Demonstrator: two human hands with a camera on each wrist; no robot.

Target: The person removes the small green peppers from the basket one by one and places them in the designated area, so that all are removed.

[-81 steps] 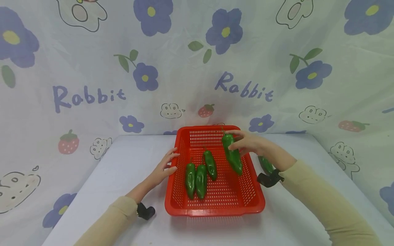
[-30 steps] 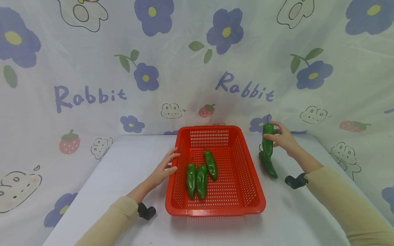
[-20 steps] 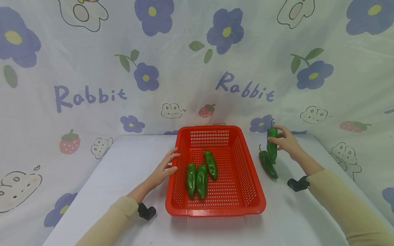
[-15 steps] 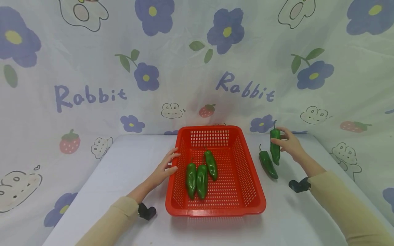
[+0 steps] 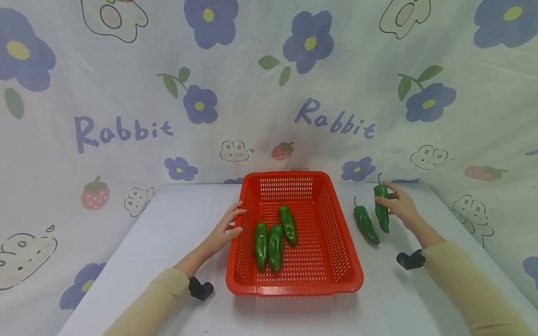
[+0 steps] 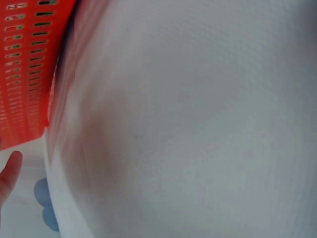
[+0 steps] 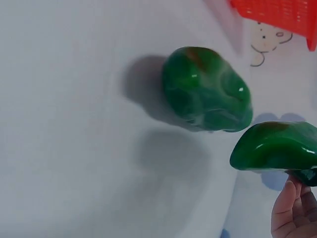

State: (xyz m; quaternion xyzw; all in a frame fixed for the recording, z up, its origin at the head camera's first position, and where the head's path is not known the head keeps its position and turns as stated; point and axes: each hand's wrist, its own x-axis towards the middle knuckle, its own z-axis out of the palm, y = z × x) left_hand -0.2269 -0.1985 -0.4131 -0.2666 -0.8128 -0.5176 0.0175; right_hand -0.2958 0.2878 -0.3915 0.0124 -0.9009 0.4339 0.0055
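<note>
My right hand (image 5: 398, 203) pinches a green chili pepper (image 5: 381, 210) near its stem end, thumb on one side and fingers on the other. In the right wrist view that held pepper (image 7: 275, 148) hangs over the white table. Beside it, to the left, a second green pepper (image 5: 366, 225) lies on the table. Three more green peppers, one of them (image 5: 287, 226) set apart from a close pair (image 5: 268, 247), lie inside a red perforated basket (image 5: 294, 290). My left hand (image 5: 222, 231) rests at the basket's left rim with its fingers extended.
The basket stands mid-table on a white cloth (image 5: 185, 210), which runs back to a patterned curtain (image 5: 269, 93). The basket's right wall rises between its inside and the peppers on the right.
My right hand has lifted a pepper out of the basket, carried it right past the lying pepper, and lowered it toward the table. The left hand has stayed at the basket rim.
</note>
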